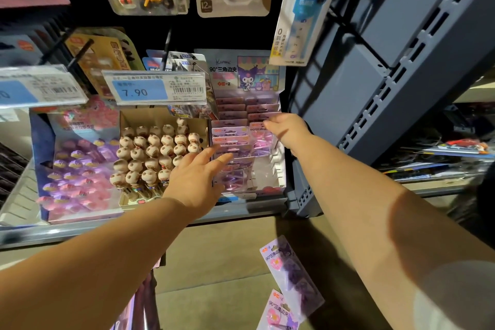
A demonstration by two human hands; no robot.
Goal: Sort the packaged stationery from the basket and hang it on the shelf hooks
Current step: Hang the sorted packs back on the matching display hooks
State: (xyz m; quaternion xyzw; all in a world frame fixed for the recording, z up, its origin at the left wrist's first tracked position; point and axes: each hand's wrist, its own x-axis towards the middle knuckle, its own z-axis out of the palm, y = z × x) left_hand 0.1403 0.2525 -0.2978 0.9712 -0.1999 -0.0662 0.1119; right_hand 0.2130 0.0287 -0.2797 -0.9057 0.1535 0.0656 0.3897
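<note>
Far left, on the grey shelf ledge (80, 234), stands a blue cardboard display box of pink- & purple-topped pens (75, 169). Just beside it is a brown cardboard box of pens w/ beige round heads (152, 153). Above this box hangs a clear price label w/ blue field reading 7.90 (154, 87).

The left hand (198, 177) reaches over the corner of the brown box. Its fingers are straight & spread, tips resting on the front purple carded packs of corner clips (230, 142); it grips nothing. These packs stand in 2 rows in a lilac display box w/ cartoon header card (246, 72) on the shelf.

The right hand (285, 128) is at the back of the R row, fingers bent, tips on the top edge of one pack. I cannot tell if it pinches it. Two loose purple packs (292, 273) lie low in the view, under the R forearm. Far right is a grey-blue slotted shelf upright (401, 75).
</note>
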